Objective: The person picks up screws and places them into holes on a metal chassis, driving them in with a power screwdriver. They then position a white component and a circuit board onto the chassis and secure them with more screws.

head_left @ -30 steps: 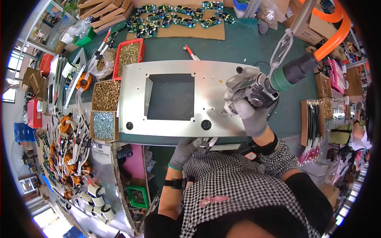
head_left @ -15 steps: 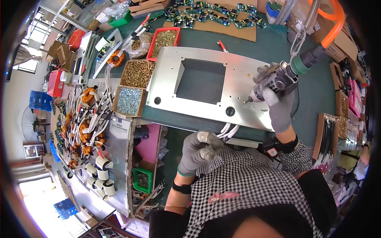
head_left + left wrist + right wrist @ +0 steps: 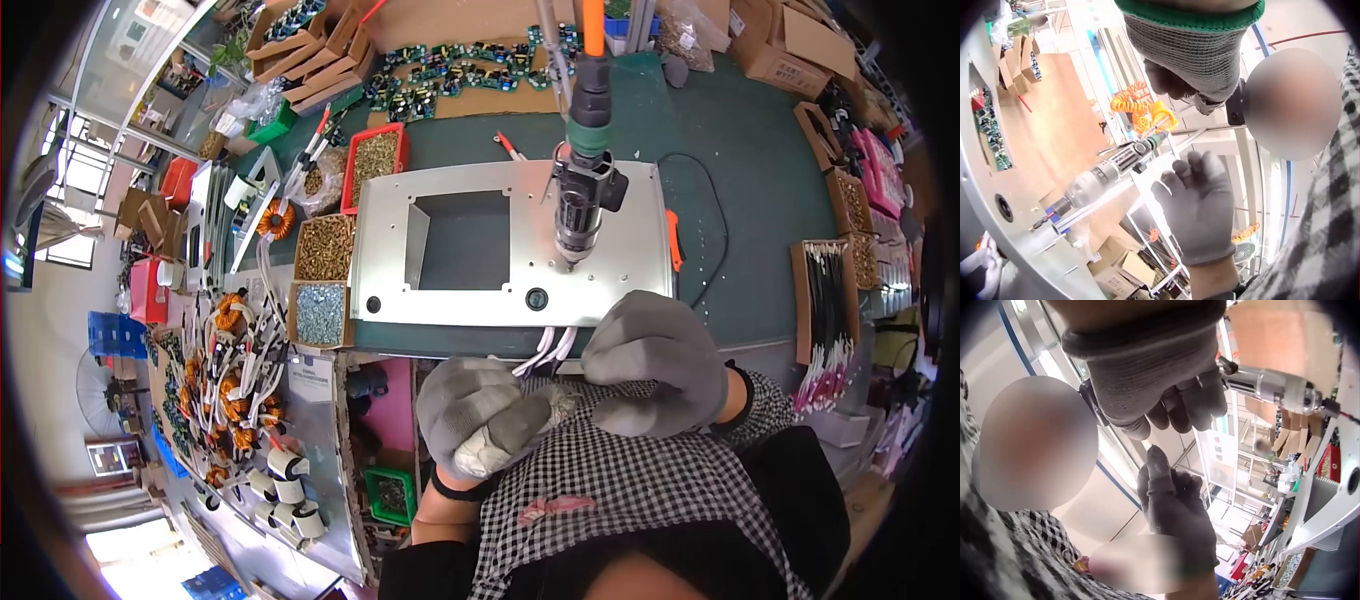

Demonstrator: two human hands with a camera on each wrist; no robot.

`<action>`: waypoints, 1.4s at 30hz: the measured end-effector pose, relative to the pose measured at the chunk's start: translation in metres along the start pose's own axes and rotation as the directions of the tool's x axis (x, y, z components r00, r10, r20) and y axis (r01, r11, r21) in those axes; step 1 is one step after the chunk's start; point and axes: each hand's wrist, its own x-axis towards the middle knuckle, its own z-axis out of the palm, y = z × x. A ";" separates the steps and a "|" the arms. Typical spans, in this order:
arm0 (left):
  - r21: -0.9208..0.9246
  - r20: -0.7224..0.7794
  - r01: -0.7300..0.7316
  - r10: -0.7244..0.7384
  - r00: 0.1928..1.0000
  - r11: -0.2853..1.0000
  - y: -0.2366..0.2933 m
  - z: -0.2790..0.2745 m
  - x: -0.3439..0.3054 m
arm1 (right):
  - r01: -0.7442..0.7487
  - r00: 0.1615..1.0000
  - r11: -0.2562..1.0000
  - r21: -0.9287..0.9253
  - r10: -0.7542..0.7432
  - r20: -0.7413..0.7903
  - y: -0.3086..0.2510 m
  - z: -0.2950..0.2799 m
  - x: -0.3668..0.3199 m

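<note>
Both gloved hands meet in front of my chest, below the table's front edge. My left hand (image 3: 485, 420) is curled into a fist, and I see nothing in it. My right hand (image 3: 655, 362) hovers just right of it, fingers loosely bent down and holding nothing. Both wrist views show the same: left hand (image 3: 1172, 500), right hand (image 3: 1197, 212). The electric screwdriver (image 3: 578, 205) hangs free on its orange hose, its tip over the metal panel (image 3: 460, 300). White wires (image 3: 548, 350) hang out from under the panel's front edge, close to both hands.
A red tray of brass screws (image 3: 375, 165) and two cardboard boxes of screws (image 3: 322, 280) stand left of the panel. Wound coils (image 3: 235, 370) cover the left bench. Circuit boards (image 3: 450, 60) lie at the back, cable bundles (image 3: 825, 320) at the right, and an orange-handled tool (image 3: 672, 240) by the panel's right edge.
My right hand let go of the screwdriver and came down to my left hand. The screwdriver now hangs upright over the panel. My left hand rose a little.
</note>
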 end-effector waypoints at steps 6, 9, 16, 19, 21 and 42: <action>0.105 0.062 -0.031 0.024 0.998 0.994 0.010 -0.001 -0.005 | 0.057 0.997 0.996 0.064 -0.054 -0.052 -0.002 0.008 -0.002; 0.097 0.067 -0.004 -0.002 0.998 0.995 0.011 -0.003 -0.006 | 0.114 0.992 0.993 -0.005 -0.115 -0.055 -0.002 0.009 0.000; 0.132 0.023 -0.186 0.185 0.982 0.974 0.003 0.001 -0.002 | 0.380 0.909 0.873 -0.307 -0.413 -0.051 -0.003 0.011 0.002; 0.086 -0.130 -0.233 0.243 0.961 0.969 -0.006 0.014 -0.004 | 0.449 0.872 0.824 -0.345 -0.489 -0.033 -0.003 0.015 0.003; 0.066 -0.196 -0.204 0.214 0.957 0.977 -0.010 0.022 -0.005 | 0.471 0.864 0.823 -0.319 -0.503 -0.024 -0.003 0.017 0.005; -0.129 -0.180 -0.092 0.067 0.981 0.987 -0.024 0.031 -0.006 | 0.357 0.925 0.924 -0.133 -0.370 -0.083 0.007 0.022 0.004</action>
